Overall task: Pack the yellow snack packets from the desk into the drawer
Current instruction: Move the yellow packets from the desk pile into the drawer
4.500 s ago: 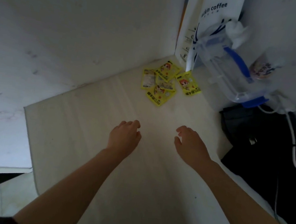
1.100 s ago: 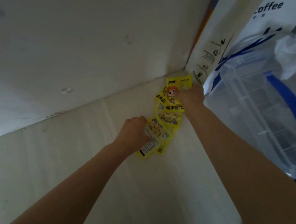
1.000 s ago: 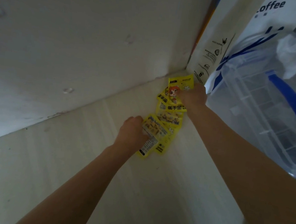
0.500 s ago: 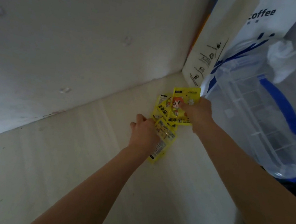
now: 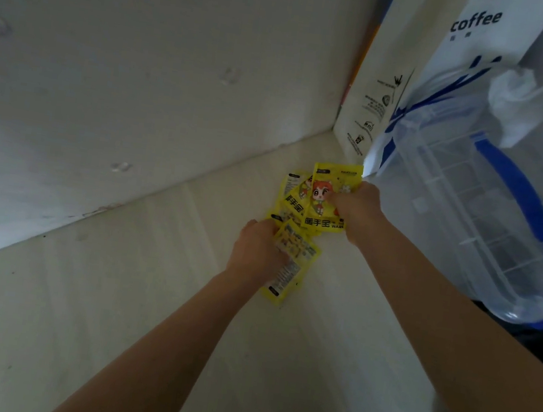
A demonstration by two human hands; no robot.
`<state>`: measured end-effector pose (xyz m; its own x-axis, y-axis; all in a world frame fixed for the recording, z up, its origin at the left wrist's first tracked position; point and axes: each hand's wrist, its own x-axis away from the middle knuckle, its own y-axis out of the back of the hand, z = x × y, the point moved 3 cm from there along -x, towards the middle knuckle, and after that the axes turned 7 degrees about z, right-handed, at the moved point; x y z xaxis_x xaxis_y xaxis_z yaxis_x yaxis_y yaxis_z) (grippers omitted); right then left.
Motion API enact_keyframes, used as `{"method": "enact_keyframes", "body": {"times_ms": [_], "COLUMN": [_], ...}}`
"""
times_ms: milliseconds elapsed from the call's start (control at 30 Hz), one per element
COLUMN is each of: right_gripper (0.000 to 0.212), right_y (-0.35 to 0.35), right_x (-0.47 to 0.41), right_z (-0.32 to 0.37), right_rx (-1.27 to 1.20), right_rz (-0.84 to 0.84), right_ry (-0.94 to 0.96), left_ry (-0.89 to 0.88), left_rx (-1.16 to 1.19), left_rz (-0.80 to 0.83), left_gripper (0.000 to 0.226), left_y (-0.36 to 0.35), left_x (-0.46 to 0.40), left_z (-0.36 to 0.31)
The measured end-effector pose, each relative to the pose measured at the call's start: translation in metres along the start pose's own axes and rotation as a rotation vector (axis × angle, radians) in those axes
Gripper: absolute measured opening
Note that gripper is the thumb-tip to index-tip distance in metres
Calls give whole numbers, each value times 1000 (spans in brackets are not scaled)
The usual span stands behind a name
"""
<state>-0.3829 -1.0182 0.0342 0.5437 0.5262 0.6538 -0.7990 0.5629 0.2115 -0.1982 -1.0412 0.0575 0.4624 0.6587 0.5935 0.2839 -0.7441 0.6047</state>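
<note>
Both hands work the far corner of the bench [image 5: 154,297]: the right hand [image 5: 354,207] keeps its grip pinched on a yellow packet with a cartoon face [image 5: 324,200], lifted upright, while the left hand [image 5: 255,254] grips another yellow packet [image 5: 291,267] just below it — more yellow packets [image 5: 290,196] lie between and behind them, beside a white coffee bag [image 5: 416,69] and a clear plastic container [image 5: 469,211].

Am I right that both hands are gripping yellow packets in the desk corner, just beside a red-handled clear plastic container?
Not quite. The head view shows the clear plastic container has a blue handle, not red. The rest holds: the left hand and the right hand each have a grip on yellow packets in the desk corner, with the container just beside them.
</note>
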Motion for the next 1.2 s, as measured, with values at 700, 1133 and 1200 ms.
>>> {"method": "enact_keyframes", "body": {"times_ms": [700, 1133, 1200], "right_gripper": [33, 33, 33], "right_y": [76, 96, 96], "right_x": [218, 366, 383], "right_z": [-132, -243, -257], "right_rx": [-4, -94, -107], "right_rz": [-55, 33, 43], "right_ry": [66, 75, 74], "left_ry": [71, 83, 88], "left_rx": [569, 745, 737], "left_rz": [-44, -11, 22], "left_gripper": [17, 12, 15], "left_y": [-21, -120, -130], "left_x": [153, 313, 329], "left_z": [91, 132, 139]}}
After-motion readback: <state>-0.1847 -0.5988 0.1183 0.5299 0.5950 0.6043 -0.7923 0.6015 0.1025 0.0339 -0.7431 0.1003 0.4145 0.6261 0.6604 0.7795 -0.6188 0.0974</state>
